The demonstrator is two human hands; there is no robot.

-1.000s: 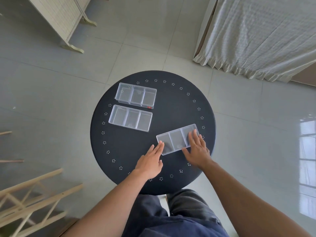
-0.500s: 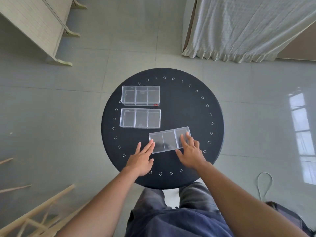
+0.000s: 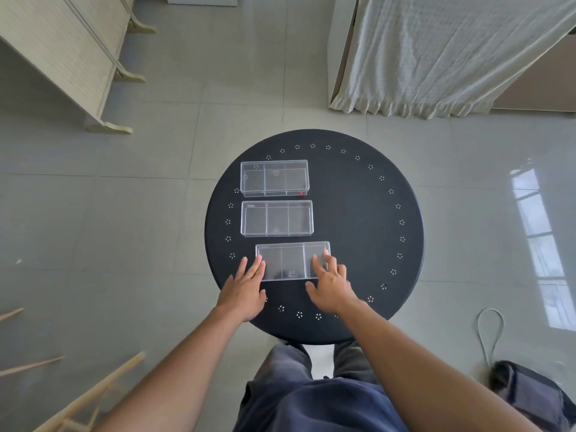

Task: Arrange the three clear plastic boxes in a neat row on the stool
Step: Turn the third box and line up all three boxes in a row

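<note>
Lying flat on the round black stool (image 3: 358,219), three clear plastic boxes, each split into three compartments, formed a column along its left half: the far box (image 3: 274,177) near the far-left edge, the middle box (image 3: 276,218) just beside it, and the near box (image 3: 288,259) set slightly to the right of the other two. The left hand (image 3: 244,288) pressed flat, fingers extended, against the near box's left end, while the right hand (image 3: 332,283) rested spread fingers on its right compartment. A curtain (image 3: 436,51) hung beyond the stool, and a dark bag (image 3: 530,397) lay on the floor.
</note>
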